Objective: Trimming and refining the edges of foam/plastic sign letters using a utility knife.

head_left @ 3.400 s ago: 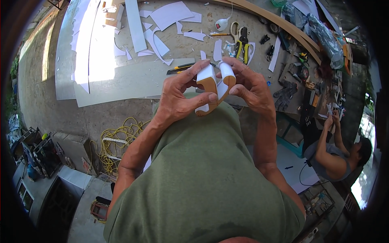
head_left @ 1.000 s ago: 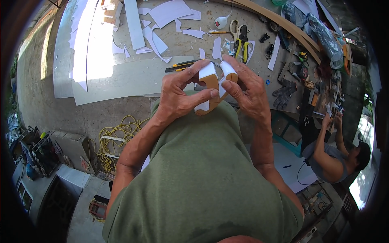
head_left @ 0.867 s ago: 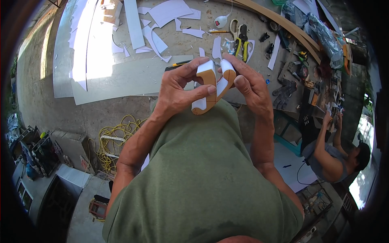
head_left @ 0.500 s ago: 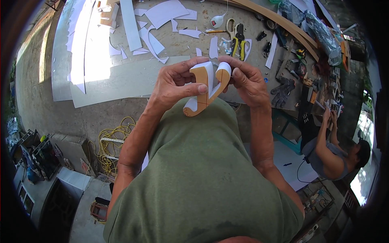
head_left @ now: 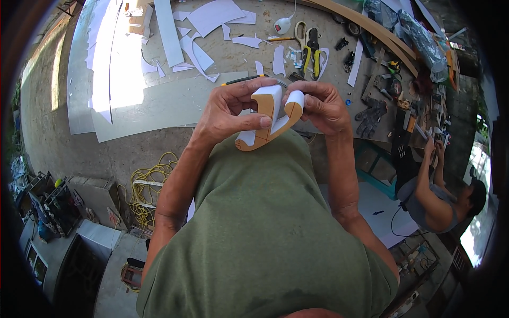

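Observation:
A small curved, letter-like shape (head_left: 261, 133) with a tan face and white side walls is held up in front of my chest. Thin reddish lines are drawn across its tan face. My left hand (head_left: 231, 109) grips its left part, thumb on the tan face and fingers behind. At the rounded upper right end, my right hand (head_left: 324, 108) pinches the white wall between thumb and fingers. A slim black-and-yellow handle (head_left: 241, 80) shows just beyond my left fingers; whether it is held or lies on the table I cannot tell.
On the worktable (head_left: 254, 62) lie white sheet offcuts (head_left: 214, 17), yellow-handled snips (head_left: 312, 53), scissors (head_left: 300, 34), a pencil (head_left: 281, 38) and a white squeeze bottle (head_left: 282, 25). A grey glove (head_left: 369, 117) lies at right. Another person (head_left: 432, 199) works beyond it. Yellow cord (head_left: 142, 196) is coiled at left.
The shape has turned and shifted slightly, its curled end now a little lower and further right. More of the black-and-yellow handle shows beyond my left hand. Both hands keep hold.

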Action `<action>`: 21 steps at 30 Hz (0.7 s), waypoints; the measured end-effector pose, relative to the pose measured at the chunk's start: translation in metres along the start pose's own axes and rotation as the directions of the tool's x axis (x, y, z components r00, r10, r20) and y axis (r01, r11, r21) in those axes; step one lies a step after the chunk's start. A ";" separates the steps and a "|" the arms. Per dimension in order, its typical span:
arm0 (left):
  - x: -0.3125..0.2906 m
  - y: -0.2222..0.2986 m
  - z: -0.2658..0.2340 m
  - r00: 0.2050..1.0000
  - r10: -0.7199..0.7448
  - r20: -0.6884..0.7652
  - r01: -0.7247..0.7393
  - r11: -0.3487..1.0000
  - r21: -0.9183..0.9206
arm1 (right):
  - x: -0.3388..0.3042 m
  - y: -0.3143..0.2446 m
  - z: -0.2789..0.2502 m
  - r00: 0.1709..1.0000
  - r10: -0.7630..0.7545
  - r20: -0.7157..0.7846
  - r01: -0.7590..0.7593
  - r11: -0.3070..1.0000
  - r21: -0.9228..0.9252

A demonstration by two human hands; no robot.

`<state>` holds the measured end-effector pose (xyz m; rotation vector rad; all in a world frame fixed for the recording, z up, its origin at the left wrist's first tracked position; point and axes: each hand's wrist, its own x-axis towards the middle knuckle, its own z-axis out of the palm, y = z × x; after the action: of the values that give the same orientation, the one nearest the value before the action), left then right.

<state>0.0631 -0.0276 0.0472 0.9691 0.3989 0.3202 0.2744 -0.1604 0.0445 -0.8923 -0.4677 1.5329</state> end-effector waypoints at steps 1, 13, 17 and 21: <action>0.000 0.001 0.001 1.000 0.029 -0.010 -0.029 0.999 0.045 | -0.001 0.000 0.000 1.000 0.000 0.001 0.000 1.000 0.007; 0.007 0.004 -0.004 0.997 -0.016 -0.081 0.027 0.990 0.136 | 0.004 -0.002 0.001 0.997 0.024 -0.070 -0.025 1.000 -0.008; 0.012 0.014 0.001 0.991 -0.051 -0.127 0.065 0.992 0.105 | 0.000 0.009 0.006 0.994 -0.006 -0.105 0.000 0.998 -0.056; 0.016 0.014 0.000 0.988 -0.046 -0.144 0.065 0.989 0.135 | -0.008 0.015 0.026 0.985 -0.008 -0.173 -0.019 0.988 -0.153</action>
<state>0.0765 -0.0135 0.0560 1.0731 0.5826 0.3141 0.2444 -0.1655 0.0513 -1.1377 -0.4613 1.4229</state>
